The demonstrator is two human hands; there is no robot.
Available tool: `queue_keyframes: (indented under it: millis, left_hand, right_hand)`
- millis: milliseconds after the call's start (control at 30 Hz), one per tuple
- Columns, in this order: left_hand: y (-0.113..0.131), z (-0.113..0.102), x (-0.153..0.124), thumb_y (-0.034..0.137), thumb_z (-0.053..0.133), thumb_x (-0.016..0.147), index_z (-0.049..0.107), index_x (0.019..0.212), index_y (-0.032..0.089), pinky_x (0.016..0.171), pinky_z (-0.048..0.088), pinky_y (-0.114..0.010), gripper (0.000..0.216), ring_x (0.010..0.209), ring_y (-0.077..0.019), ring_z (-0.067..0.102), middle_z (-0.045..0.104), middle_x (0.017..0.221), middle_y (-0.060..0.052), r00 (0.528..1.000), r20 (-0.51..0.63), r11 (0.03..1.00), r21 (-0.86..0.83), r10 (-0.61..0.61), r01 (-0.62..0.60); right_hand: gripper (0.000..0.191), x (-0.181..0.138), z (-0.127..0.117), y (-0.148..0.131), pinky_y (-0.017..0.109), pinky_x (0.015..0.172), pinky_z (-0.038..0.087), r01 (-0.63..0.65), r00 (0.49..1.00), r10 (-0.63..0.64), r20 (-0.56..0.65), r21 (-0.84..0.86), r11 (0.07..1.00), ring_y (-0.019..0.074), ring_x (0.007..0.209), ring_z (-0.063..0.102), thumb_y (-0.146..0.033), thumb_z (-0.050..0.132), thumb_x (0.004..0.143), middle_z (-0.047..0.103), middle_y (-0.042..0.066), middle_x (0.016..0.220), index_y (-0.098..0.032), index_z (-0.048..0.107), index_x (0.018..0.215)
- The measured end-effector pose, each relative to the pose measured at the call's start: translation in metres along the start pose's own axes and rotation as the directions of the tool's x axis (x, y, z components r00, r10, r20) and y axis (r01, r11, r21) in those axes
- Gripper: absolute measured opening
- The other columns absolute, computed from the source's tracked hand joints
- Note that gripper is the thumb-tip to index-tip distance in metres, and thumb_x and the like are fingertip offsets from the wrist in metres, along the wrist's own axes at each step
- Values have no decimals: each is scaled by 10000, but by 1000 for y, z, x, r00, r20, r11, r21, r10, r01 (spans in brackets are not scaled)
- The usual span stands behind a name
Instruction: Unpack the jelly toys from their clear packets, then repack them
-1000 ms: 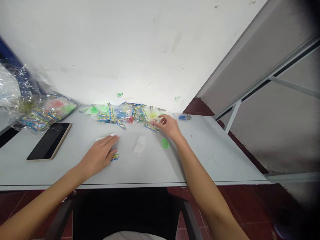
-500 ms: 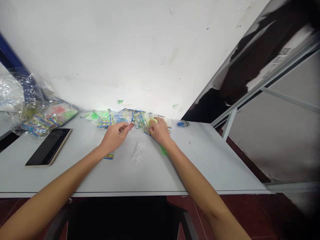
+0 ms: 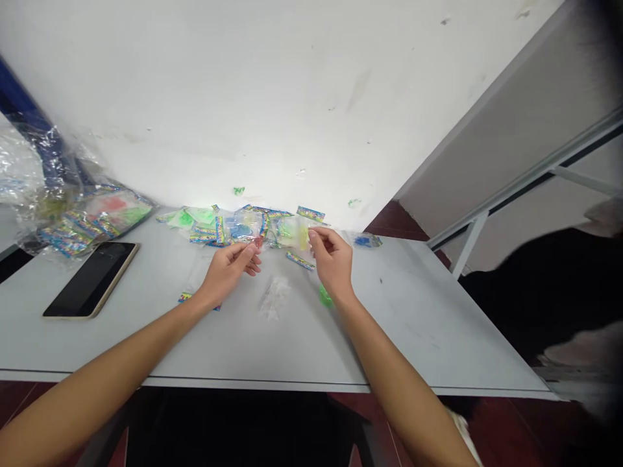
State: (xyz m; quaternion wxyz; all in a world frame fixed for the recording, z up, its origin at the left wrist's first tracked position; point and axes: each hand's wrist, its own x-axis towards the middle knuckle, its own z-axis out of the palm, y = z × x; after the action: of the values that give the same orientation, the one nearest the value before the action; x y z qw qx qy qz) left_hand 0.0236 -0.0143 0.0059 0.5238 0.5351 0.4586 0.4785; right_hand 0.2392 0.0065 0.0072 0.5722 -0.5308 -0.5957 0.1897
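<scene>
My left hand (image 3: 228, 267) is raised a little over the grey table (image 3: 195, 337), fingers pinched on a small clear packet with a red piece in it (image 3: 253, 242). My right hand (image 3: 332, 259) is beside it, fingers curled on a clear packet with a yellow-green piece (image 3: 296, 232). Both hands are just in front of a heap of small clear toy packets with colourful header strips (image 3: 228, 224) along the wall. An empty clear bag (image 3: 273, 297) lies flat between my forearms. A small green piece (image 3: 324, 297) sits under my right wrist.
A black phone (image 3: 90, 279) lies face up at the left. A large crinkled plastic bag holding more packets (image 3: 73, 217) is at the far left. A loose header strip (image 3: 185, 298) lies near my left wrist. A metal frame (image 3: 467, 240) and a dark blurred shape (image 3: 549, 292) are at the right.
My left hand left the flat bag on the table, went to the heap and lifted a packet. My right hand closed on a packet and pulled it back from the heap.
</scene>
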Motion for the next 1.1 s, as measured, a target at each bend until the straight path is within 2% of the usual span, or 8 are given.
queue_keyframes:
  millis: [100,233,467,600,800,900,1000,1100]
  left_hand:
    - [2,-5,4,534,618,826,668,834,125,693,534,-352,411,717,-203,659,675,790,-89,998,33,988,-143,-50,55]
    - [3,-9,5,446,743,754,673,884,134,787,518,-343,345,840,-195,660,688,919,-91,996,23,964,-251,-83,86]
    - [1,-10,6,255,861,630,652,886,149,877,494,-381,347,822,-184,677,697,886,-61,958,93,836,-471,-272,283]
    - [2,-15,8,247,845,628,646,760,144,824,495,-357,261,775,-169,660,666,795,-34,969,78,850,-467,-236,245]
    - [0,-20,11,293,818,648,702,830,152,643,433,-254,258,639,-88,538,603,752,-1,983,45,905,-386,-176,179]
    - [-4,-18,12,345,806,670,691,895,167,571,391,-239,310,582,-81,476,550,691,22,989,-46,947,-297,-141,122]
    - [1,-11,6,409,793,692,626,926,195,649,445,-254,358,656,-103,543,579,745,19,982,-182,961,-278,-54,2]
    - [15,-1,-6,448,751,746,611,1001,209,867,484,-324,376,1006,-180,614,650,1071,-60,997,-24,916,-395,72,-75]
  right_hand:
    - [251,-10,11,-14,302,640,527,-227,970,184,159,324,918,132,644,569,-440,704,789,621,-14,735,-213,634,870]
    - [303,-21,23,-18,350,790,568,-380,916,257,307,463,801,144,747,636,-387,807,696,621,-31,765,-216,572,782]
    - [311,-29,25,-22,386,913,528,-395,896,232,379,441,806,206,949,672,-394,800,713,701,16,952,-232,624,913]
    - [369,-29,21,-28,369,808,545,-430,853,260,452,328,841,231,914,672,-416,823,670,704,16,894,-241,630,931]
    - [377,-22,19,-20,320,709,534,-403,874,257,413,320,858,180,804,649,-497,734,733,698,26,885,-233,693,1000]
    - [291,-22,17,-21,306,633,512,-322,903,214,371,258,911,163,681,623,-459,758,716,678,16,729,-209,712,856]
    - [193,-27,16,-35,319,651,520,-49,998,39,58,178,983,169,702,621,-398,699,797,679,25,773,-221,692,873]
    - [84,-37,23,-52,338,677,531,221,973,-221,-61,-6,975,174,699,625,-312,642,852,688,34,810,-237,674,873]
